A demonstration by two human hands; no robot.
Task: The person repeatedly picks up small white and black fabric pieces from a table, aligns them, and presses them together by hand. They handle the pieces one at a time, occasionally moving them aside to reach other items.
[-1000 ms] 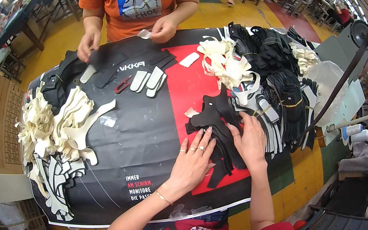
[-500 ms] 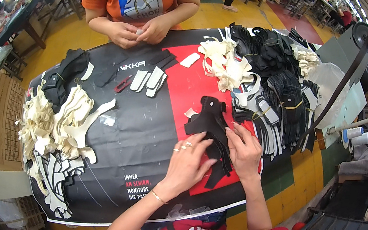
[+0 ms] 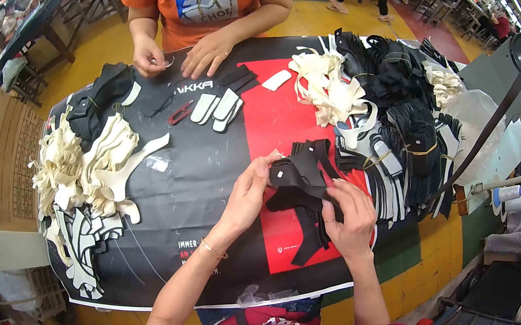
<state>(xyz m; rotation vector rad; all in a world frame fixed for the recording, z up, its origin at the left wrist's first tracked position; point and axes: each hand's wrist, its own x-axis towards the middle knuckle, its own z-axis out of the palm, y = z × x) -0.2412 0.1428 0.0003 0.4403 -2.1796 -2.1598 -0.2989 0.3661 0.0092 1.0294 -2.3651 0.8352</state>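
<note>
A black cut-out piece of material [image 3: 302,182] with a small pale tag is lifted between my hands over the red part of the table cover. My left hand [image 3: 247,191] pinches its left end, thumb and fingers closed. On the piece's right side, my right hand [image 3: 351,217] has its bent fingers closed on the edge. Underneath and beyond lie more black pieces [image 3: 307,243], loosely stacked; their exact number is hidden.
Cream pieces [image 3: 328,88] and bundled black strips [image 3: 413,136] are heaped at the right. Cream stacks [image 3: 106,161] lie at the left. White pads [image 3: 225,107] and a red-handled tool [image 3: 180,112] rest mid-table. Across the table, a co-worker's hand [image 3: 150,58] holds something small.
My left hand has moved up and left, taking the black piece's end. The piece has been raised and turned off the stack. The co-worker's hands have separated.
</note>
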